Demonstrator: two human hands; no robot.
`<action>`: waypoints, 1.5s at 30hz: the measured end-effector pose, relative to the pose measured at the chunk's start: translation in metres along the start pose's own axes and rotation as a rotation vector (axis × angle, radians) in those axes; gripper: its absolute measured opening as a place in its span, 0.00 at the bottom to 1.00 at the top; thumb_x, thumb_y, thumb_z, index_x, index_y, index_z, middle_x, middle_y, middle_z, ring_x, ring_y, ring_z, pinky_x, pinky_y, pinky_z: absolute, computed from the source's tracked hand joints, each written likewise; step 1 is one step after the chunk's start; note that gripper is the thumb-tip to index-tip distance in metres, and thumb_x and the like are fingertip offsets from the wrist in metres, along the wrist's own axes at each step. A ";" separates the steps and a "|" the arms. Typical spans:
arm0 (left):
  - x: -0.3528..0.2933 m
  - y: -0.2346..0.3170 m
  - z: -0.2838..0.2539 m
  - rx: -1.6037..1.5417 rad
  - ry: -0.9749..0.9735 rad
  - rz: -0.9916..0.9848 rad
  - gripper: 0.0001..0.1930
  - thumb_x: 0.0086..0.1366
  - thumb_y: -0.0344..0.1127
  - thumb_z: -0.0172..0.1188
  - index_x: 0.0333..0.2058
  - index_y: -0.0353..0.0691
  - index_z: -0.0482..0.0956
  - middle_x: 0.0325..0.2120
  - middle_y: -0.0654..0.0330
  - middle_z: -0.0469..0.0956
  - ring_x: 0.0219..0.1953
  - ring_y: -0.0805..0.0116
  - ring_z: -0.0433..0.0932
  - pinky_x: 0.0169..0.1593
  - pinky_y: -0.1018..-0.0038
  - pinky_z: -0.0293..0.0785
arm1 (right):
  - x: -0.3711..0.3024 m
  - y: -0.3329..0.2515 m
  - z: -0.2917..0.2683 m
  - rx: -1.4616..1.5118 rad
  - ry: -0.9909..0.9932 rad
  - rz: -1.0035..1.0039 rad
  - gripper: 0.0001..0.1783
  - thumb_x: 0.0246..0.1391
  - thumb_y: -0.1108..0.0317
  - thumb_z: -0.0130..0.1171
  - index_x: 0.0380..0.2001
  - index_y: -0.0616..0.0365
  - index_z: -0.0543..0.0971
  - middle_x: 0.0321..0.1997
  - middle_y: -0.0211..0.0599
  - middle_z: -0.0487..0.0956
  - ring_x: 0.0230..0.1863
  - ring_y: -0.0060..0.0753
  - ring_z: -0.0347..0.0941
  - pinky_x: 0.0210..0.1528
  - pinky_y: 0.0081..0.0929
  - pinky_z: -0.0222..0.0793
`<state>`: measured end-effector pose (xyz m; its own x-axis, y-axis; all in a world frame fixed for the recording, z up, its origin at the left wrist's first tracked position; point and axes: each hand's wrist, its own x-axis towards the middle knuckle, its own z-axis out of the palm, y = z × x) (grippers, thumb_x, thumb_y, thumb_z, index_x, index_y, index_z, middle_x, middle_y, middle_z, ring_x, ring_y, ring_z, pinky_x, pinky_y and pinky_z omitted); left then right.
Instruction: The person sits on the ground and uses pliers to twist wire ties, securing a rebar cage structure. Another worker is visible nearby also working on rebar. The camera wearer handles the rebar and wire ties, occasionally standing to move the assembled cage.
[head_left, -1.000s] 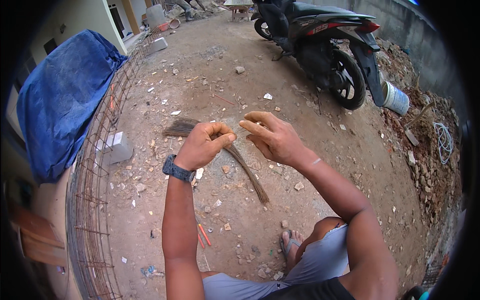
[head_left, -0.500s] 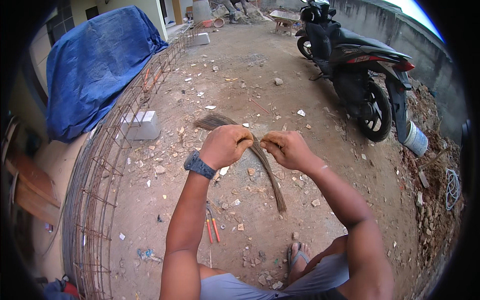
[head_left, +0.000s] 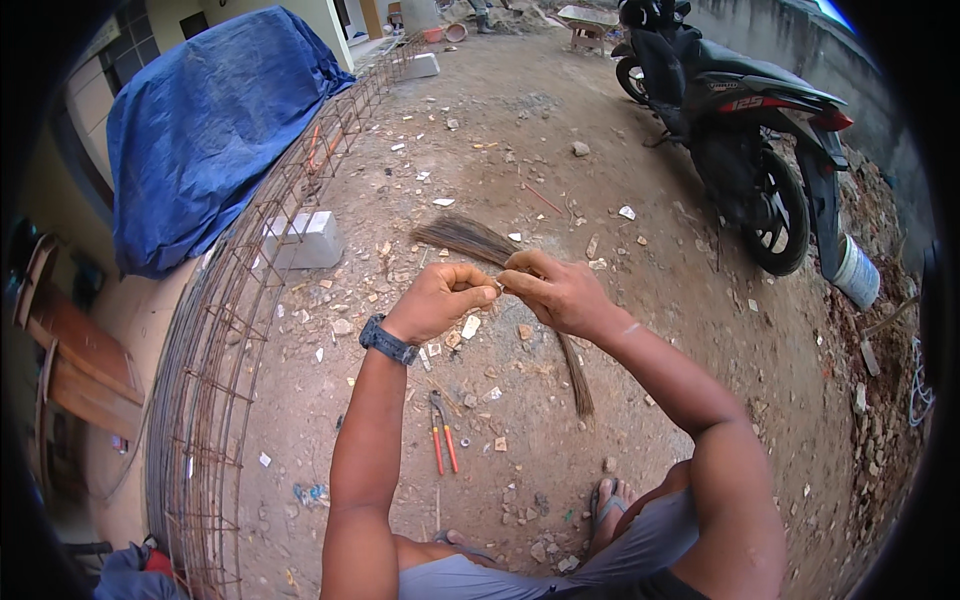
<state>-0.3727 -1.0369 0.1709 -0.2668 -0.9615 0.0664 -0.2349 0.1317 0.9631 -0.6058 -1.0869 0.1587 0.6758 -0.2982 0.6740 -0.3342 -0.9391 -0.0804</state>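
My left hand [head_left: 445, 300], with a dark watch on its wrist, is closed in a pinch. The fingertips of my right hand [head_left: 560, 290] meet it, also pinched. Whatever lies between the fingers is too small to make out. Below them, on the ground, a bundle of thin brown strands [head_left: 462, 238], like tie wire, runs slantwise, its middle hidden by my right hand. Pincers [head_left: 441, 430] with orange-red handles lie nearer to me, right of my left forearm.
Along the left runs a long rebar cage [head_left: 215, 400], beside a blue tarpaulin [head_left: 215, 130] and a pale block [head_left: 305, 240]. A motorcycle [head_left: 730, 130] stands at right, near a white bucket [head_left: 858, 272]. Farther off is a wheelbarrow [head_left: 588, 20]. Rubble is scattered over the dirt.
My hands, slightly apart before, now meet at the fingertips, the right fingers reaching over toward the left ones. The view has shifted a little, so more of the pincers shows.
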 end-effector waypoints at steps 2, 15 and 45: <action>0.000 0.005 -0.002 -0.068 -0.043 -0.087 0.10 0.65 0.38 0.65 0.38 0.38 0.83 0.26 0.67 0.81 0.24 0.84 0.70 0.27 0.83 0.65 | 0.000 0.007 0.005 -0.061 0.121 -0.097 0.19 0.49 0.71 0.63 0.46 0.43 0.79 0.49 0.30 0.79 0.38 0.33 0.81 0.27 0.28 0.75; 0.001 0.011 -0.009 0.023 -0.114 -0.093 0.09 0.63 0.36 0.66 0.37 0.37 0.83 0.26 0.68 0.80 0.25 0.83 0.71 0.28 0.82 0.66 | -0.005 0.008 0.003 -0.159 0.038 -0.193 0.21 0.48 0.68 0.64 0.49 0.44 0.80 0.45 0.28 0.81 0.39 0.27 0.80 0.31 0.26 0.76; -0.004 0.044 0.001 0.412 0.059 0.198 0.10 0.64 0.39 0.64 0.33 0.36 0.84 0.22 0.67 0.78 0.25 0.82 0.71 0.29 0.79 0.66 | 0.010 0.004 -0.048 0.616 -0.098 0.380 0.22 0.59 0.57 0.63 0.52 0.55 0.75 0.36 0.34 0.80 0.37 0.27 0.79 0.35 0.31 0.76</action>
<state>-0.3832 -1.0269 0.2126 -0.2931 -0.9186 0.2652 -0.5401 0.3880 0.7469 -0.6319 -1.0859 0.2000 0.6519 -0.6096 0.4509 -0.1467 -0.6848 -0.7138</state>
